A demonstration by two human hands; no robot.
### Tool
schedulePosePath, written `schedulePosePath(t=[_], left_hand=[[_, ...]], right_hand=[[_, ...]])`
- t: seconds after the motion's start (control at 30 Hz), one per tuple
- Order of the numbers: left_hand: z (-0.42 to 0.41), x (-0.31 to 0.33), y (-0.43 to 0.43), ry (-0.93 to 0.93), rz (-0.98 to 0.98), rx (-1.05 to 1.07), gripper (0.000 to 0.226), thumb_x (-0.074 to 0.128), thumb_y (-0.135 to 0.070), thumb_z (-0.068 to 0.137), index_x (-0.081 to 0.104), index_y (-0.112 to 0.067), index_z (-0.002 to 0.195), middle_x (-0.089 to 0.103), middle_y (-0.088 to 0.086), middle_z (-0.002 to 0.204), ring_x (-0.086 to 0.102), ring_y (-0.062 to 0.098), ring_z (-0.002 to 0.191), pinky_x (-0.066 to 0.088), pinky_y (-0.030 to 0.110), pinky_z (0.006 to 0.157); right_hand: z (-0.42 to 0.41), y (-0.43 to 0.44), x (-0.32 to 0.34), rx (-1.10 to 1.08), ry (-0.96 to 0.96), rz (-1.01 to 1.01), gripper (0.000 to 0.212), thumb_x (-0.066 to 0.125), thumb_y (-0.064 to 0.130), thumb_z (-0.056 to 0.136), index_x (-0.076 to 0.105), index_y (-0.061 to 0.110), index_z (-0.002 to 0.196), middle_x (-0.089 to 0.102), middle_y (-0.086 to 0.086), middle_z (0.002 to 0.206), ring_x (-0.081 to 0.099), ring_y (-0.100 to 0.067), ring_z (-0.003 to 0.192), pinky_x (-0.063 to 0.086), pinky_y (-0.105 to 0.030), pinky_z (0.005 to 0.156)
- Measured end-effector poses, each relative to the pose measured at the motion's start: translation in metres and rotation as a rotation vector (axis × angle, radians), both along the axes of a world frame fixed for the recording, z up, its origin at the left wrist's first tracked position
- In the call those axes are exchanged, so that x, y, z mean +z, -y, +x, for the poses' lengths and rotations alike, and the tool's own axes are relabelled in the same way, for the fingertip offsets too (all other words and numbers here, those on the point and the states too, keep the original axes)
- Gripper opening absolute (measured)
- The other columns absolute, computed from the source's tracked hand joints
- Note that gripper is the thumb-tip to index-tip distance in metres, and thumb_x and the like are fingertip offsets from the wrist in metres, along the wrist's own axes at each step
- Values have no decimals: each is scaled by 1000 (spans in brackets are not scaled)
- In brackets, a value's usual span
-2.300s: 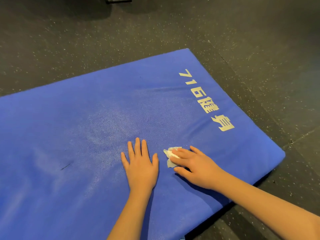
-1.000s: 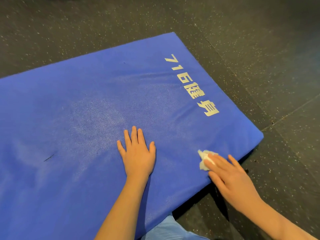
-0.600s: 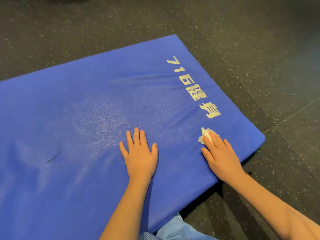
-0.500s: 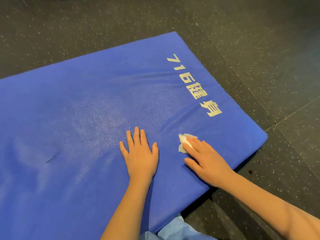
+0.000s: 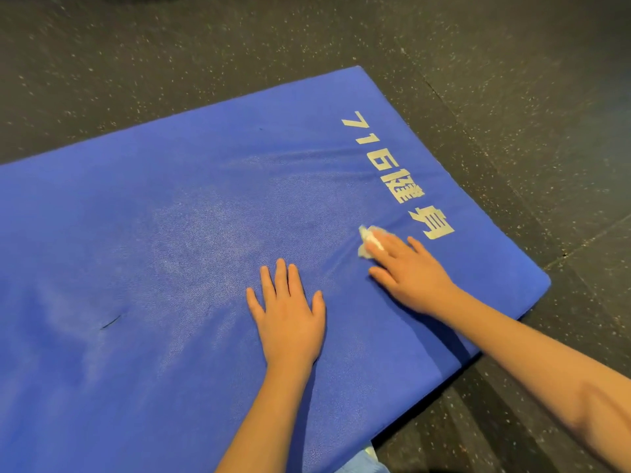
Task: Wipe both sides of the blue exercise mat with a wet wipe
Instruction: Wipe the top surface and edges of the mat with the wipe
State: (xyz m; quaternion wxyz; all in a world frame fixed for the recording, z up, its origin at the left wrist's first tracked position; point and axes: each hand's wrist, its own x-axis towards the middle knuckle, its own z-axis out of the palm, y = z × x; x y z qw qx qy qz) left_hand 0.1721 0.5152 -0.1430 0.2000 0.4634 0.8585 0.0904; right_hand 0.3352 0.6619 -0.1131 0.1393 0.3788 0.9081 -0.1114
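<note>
Under the straight, slightly spread fingers of the right hand (image 5: 413,271): a small crumpled wet wipe (image 5: 367,242), pressed down onto the mat, not pinched or curled round. Only its far-left edge in view beyond the fingertips, the rest hidden beneath them. Probably held this way to spread the pressure and let the wipe slide across the surface.

To the near left, well apart from the wipe: the left hand (image 5: 288,315), palm down, fingers straight and fanned, flat on the cover and holding nothing. Most likely there as a brace, to keep the soft cover from dragging along under the rubbing; shallow creases in the fabric between the two hands and on toward the far side.

Beneath both hands: the blue exercise mat (image 5: 170,233), flat on the dark speckled floor (image 5: 512,97), its right end nearest the wiping hand. Wipe just near-left of the last character of the white lettering (image 5: 399,175), close to that right end. A short dark mark (image 5: 110,322) well off to the left.

Judged from this: upper side in hand, underside not yet reachable without a flip.
</note>
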Motion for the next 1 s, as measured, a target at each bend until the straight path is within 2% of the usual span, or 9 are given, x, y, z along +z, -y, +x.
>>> schedulePosePath(t=[0.1,0.2,0.33,0.47,0.53,0.67,0.77,0.87,1.0], left_hand=[[-1,0,0,5,-1,-5,82,11,-55,84,35,-12,149,24,4,159,12,28,149,7,56,117],[-3,-1,-1,-6,-26,0,76,21,-53,85,48,-9,141,39,8,152,29,32,144,20,59,113],[-15,1,-13,-35,45,-57,59,39,-45,81,64,-4,116,60,15,128,52,40,123,40,61,99],[-50,-7,-48,-38,84,-74,54,49,-35,95,46,-7,141,36,11,153,26,34,143,18,53,115],[-62,-16,-61,-50,49,-70,57,40,-40,98,36,-12,148,25,6,159,15,30,148,9,52,117],[-59,-27,-62,-129,71,-75,64,26,-45,93,45,-10,143,39,9,152,30,34,143,21,58,113],[-57,-27,-62,-153,91,-70,63,27,-45,93,47,-10,142,41,9,150,33,34,141,21,57,113],[-59,-29,-62,-178,105,-76,63,30,-44,92,49,-10,140,44,9,149,35,34,140,16,54,112],[-65,-27,-67,-179,145,-99,59,35,-42,88,58,-8,130,55,12,137,46,38,130,27,56,108]], right_hand=[[-19,-21,-13,-204,10,18,62,23,51,97,19,18,150,11,-3,159,11,-20,145,13,-42,114],[-35,-5,-15,5,-45,-53,80,13,63,86,19,16,151,10,-3,159,11,-21,146,20,-40,114],[-26,-30,-7,119,-38,-9,65,17,53,94,15,24,152,11,3,159,14,-15,144,14,-40,114],[-47,-62,-21,-151,23,58,64,27,51,98,14,17,151,8,-4,159,9,-21,146,13,-44,116],[-57,-54,-23,-100,-42,-2,76,20,60,91,14,15,151,6,-6,160,7,-23,146,16,-44,116],[-42,-66,-15,190,-39,6,73,13,57,89,15,20,152,8,1,160,11,-17,146,15,-41,114],[-56,-96,-22,-47,14,98,59,26,45,99,17,19,151,9,-1,160,12,-18,145,11,-42,114],[-90,-96,-33,-209,-96,63,66,28,50,97,19,12,150,12,-9,158,12,-25,145,17,-44,115],[-86,-83,-29,227,-144,-46,72,19,56,90,18,17,151,11,-3,159,12,-20,146,17,-41,114]])
